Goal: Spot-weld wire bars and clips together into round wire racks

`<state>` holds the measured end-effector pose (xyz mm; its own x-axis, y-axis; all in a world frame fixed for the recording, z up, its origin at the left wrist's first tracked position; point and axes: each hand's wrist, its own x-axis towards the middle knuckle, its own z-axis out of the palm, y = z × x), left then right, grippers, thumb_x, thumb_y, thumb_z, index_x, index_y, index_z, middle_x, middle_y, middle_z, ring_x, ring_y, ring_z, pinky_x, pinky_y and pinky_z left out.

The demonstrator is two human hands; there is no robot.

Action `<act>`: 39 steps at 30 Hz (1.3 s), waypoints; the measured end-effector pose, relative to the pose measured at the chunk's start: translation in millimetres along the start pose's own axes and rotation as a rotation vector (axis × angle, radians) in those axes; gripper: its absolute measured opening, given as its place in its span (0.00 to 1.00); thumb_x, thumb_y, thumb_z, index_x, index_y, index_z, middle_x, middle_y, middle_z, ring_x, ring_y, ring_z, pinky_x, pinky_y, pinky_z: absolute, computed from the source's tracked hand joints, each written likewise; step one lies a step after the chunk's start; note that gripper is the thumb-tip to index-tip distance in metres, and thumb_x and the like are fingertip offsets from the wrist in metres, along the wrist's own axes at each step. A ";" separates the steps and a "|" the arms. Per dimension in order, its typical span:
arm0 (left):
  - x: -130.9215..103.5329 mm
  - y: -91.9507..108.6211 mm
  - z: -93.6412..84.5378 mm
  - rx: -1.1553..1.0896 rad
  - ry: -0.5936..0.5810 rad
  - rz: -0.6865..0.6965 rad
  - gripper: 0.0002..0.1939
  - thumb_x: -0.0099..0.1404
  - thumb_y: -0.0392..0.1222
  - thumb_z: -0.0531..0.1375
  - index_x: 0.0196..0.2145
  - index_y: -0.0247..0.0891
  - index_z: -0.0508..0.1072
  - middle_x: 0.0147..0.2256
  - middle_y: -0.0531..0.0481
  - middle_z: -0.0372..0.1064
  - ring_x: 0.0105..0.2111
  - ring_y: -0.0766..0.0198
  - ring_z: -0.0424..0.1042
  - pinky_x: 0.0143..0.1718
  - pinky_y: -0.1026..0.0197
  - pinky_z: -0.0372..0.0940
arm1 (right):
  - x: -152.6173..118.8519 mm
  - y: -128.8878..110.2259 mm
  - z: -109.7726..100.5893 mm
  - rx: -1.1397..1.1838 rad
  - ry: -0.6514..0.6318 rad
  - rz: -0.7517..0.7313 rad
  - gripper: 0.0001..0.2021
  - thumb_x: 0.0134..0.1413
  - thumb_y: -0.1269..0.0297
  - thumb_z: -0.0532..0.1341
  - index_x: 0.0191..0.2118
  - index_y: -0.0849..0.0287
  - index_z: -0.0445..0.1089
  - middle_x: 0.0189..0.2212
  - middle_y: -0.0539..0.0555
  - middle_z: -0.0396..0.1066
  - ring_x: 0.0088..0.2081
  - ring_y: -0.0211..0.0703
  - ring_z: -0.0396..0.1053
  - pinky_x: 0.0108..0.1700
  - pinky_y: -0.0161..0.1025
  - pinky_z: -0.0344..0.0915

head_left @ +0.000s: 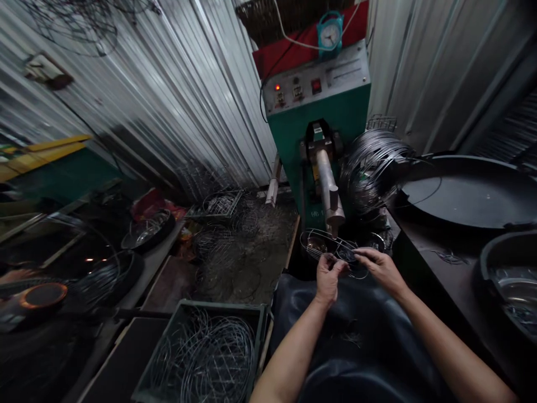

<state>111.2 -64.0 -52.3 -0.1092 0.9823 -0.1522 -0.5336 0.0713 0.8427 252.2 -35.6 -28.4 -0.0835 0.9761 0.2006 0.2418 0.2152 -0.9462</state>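
Observation:
My left hand (331, 276) and my right hand (380, 268) are both closed on a small wire frame (321, 238) made of thin bent rods. The left fingers pinch its near side, and the right fingers grip its right end. The frame reaches forward from my hands to just under the tip of the metal arm (329, 187) of a green machine (285, 140). Whether the frame touches that tip I cannot tell. Below my hands a dark apron (335, 336) covers my lap.
At lower left a crate (184, 305) holds many wire rings. A coil of wire (375, 162) stands right of the machine. A wide black pan (461, 196) and a round tub (486, 268) sit on the right-hand table. Wire pieces (226, 252) cover the floor. A blue clock (330, 34) is on the machine.

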 end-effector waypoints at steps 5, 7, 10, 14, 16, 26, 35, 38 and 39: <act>8.3 5.6 -0.7 -0.053 0.004 0.011 0.20 0.48 0.43 0.66 0.33 0.39 0.59 0.27 0.57 0.65 0.27 0.69 0.70 0.33 0.62 0.67 | 12.7 -6.8 11.2 -0.029 0.035 -0.046 0.15 0.45 0.50 0.61 0.32 0.56 0.76 0.33 0.56 0.75 0.38 0.50 0.71 0.43 0.46 0.67; 11.4 6.7 0.3 -0.081 0.001 0.005 0.21 0.48 0.43 0.66 0.33 0.39 0.58 0.27 0.57 0.65 0.27 0.69 0.70 0.33 0.62 0.67 | 18.1 -9.9 13.7 -0.050 0.041 -0.056 0.14 0.46 0.51 0.61 0.32 0.56 0.76 0.33 0.56 0.75 0.38 0.50 0.71 0.43 0.46 0.66; 13.2 7.2 1.1 -0.112 -0.006 -0.016 0.21 0.47 0.43 0.67 0.33 0.38 0.59 0.27 0.57 0.65 0.28 0.69 0.70 0.34 0.60 0.68 | 20.0 -10.7 14.4 -0.067 0.030 -0.069 0.14 0.47 0.52 0.60 0.32 0.57 0.76 0.33 0.56 0.75 0.38 0.50 0.71 0.43 0.47 0.66; 11.5 6.0 1.2 -0.171 -0.038 -0.042 0.21 0.49 0.43 0.67 0.34 0.39 0.59 0.27 0.57 0.66 0.28 0.68 0.70 0.35 0.58 0.68 | 4.7 1.3 0.3 -0.117 0.085 -0.106 0.14 0.47 0.52 0.61 0.35 0.56 0.75 0.40 0.57 0.73 0.44 0.50 0.69 0.48 0.47 0.64; 10.8 5.6 0.9 -0.200 -0.057 -0.054 0.20 0.50 0.42 0.66 0.33 0.39 0.58 0.26 0.57 0.67 0.29 0.68 0.70 0.35 0.58 0.68 | -5.8 9.4 -12.4 -0.140 0.134 -0.070 0.15 0.47 0.50 0.61 0.35 0.55 0.75 0.40 0.56 0.73 0.43 0.50 0.70 0.47 0.46 0.65; 16.3 16.8 -16.3 -0.362 0.083 -0.107 0.22 0.45 0.41 0.70 0.32 0.40 0.61 0.26 0.58 0.67 0.28 0.69 0.70 0.35 0.59 0.68 | 8.1 -1.6 -16.1 -0.193 -0.107 -0.111 0.17 0.51 0.49 0.57 0.33 0.58 0.74 0.31 0.56 0.76 0.35 0.48 0.72 0.40 0.41 0.68; 37.3 20.8 -25.1 -0.493 0.232 -0.134 0.13 0.51 0.38 0.67 0.29 0.37 0.65 0.27 0.56 0.67 0.28 0.71 0.70 0.38 0.60 0.68 | 36.7 -17.9 10.7 -0.256 -0.094 -0.171 0.14 0.52 0.54 0.56 0.32 0.57 0.74 0.30 0.54 0.76 0.33 0.46 0.72 0.36 0.40 0.67; 41.6 20.6 -24.6 -0.507 0.230 -0.132 0.11 0.52 0.38 0.66 0.29 0.37 0.66 0.28 0.55 0.67 0.29 0.71 0.70 0.39 0.60 0.67 | 43.0 -21.3 12.0 -0.266 -0.097 -0.163 0.14 0.51 0.54 0.56 0.32 0.56 0.75 0.30 0.55 0.76 0.33 0.47 0.72 0.37 0.40 0.67; 39.6 19.9 -25.2 -0.491 0.225 -0.120 0.11 0.53 0.39 0.66 0.30 0.37 0.66 0.29 0.55 0.67 0.29 0.71 0.70 0.39 0.60 0.67 | 41.9 -20.5 10.1 -0.259 -0.101 -0.162 0.14 0.51 0.54 0.56 0.32 0.56 0.75 0.31 0.55 0.76 0.34 0.47 0.73 0.38 0.40 0.67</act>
<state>75.1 -28.0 -54.6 -0.1713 0.9070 -0.3848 -0.8761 0.0384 0.4807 234.1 0.5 -3.1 -0.2336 0.9234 0.3047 0.4548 0.3807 -0.8051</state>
